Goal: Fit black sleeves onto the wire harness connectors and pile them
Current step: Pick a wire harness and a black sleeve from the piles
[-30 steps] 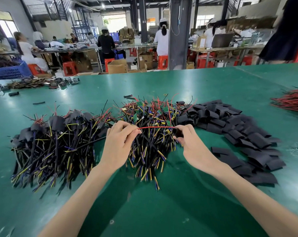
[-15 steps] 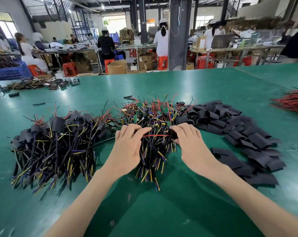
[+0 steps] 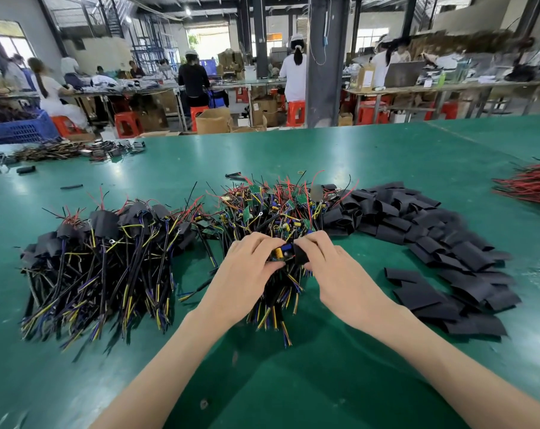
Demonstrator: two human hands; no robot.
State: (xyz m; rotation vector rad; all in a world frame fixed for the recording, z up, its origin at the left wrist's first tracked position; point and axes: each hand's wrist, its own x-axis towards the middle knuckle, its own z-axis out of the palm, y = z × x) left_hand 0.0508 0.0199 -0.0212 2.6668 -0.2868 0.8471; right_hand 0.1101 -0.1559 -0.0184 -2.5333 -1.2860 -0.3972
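My left hand pinches a small circuit-board connector with a yellow and blue part, its wires trailing down. My right hand holds a black sleeve with its mouth right at the connector's right end. Both hands hover over the middle pile of bare harnesses. To the left lies the pile of sleeved harnesses. A heap of flat black sleeves spreads to the right.
The green table carries a bundle of red wires at the right edge and more harness parts at the far left. A blue crate stands beyond them. People work at benches behind.
A second ago my hands stretched a red wire between them. They have since drawn together, and the sleeve has slid along the wire up to the connector.
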